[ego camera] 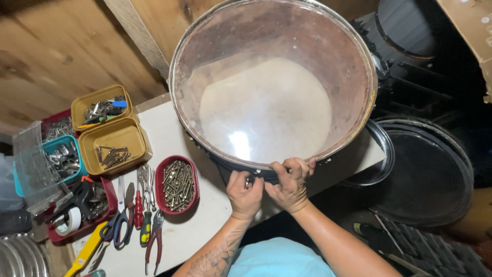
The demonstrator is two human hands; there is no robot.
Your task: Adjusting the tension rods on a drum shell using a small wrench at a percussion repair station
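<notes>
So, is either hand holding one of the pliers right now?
No, both the left hand and right hand are on the near rim of the drum shell, while the pliers lie untouched on the table.

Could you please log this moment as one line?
left hand: on drum rim | right hand: gripping rim | red screw tray: beside

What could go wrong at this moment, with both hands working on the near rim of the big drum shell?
1. The drum shell stands on the white table near its edge, beside a loose hoop that overhangs; a push might tip either off.
2. The left hand and right hand pinch a small metal part at the rim; fingers might get nipped.
3. The red tray of screws sits close enough to be knocked.
</notes>
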